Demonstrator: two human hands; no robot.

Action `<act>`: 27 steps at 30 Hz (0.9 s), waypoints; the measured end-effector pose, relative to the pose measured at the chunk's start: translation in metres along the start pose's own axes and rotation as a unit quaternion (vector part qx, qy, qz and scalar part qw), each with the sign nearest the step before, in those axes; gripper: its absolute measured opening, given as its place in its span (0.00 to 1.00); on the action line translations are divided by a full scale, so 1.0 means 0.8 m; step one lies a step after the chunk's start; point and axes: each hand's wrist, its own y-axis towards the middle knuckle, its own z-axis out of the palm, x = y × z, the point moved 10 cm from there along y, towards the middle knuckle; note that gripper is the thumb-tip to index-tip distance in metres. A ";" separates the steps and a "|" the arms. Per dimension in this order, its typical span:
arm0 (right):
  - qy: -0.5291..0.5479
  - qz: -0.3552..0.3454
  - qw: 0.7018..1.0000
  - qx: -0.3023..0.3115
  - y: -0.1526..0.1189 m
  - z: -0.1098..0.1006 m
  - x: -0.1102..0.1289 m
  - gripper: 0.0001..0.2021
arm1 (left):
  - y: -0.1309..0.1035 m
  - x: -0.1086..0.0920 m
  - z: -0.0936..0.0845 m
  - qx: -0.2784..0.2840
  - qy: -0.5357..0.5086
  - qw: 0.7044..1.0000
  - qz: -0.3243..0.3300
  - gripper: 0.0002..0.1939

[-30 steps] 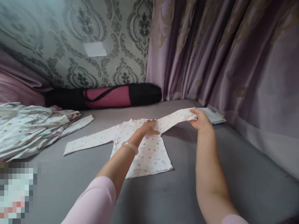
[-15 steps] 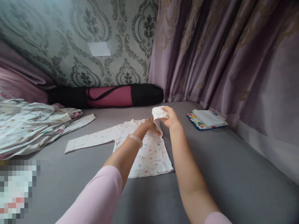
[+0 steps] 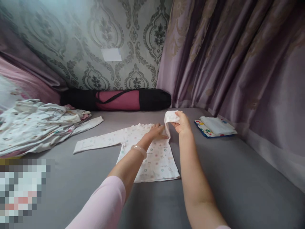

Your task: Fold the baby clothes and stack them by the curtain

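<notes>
A small white long-sleeved shirt [image 3: 157,162] with a pastel print lies spread on the grey bed sheet. Its left sleeve stretches out flat to the left. My left hand [image 3: 158,131], with a pale bangle at the wrist, rests on the upper right of the shirt, palm down and fingers apart. Pinched in my right hand [image 3: 182,122] is the shirt's right sleeve [image 3: 172,116], lifted off the bed and bent over near the cuff. My left forearm covers part of the shirt's middle.
A rumpled heap of printed clothes [image 3: 43,124] lies at the left. Along the patterned wall is a black and maroon long bag [image 3: 119,99]. Folded cloths [image 3: 216,126] sit at the right, near the purple curtain [image 3: 214,57]. A blurred patch covers the lower left.
The whole view has shifted, so things appear further right. My right hand still holds the sleeve, now a little farther from my left hand, whose fingers have spread on the shirt.
</notes>
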 end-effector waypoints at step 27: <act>-0.262 -0.061 0.961 0.064 -0.019 0.095 -0.143 0.03 | -0.180 0.190 -0.038 -0.294 -0.574 0.713 -0.276 0.18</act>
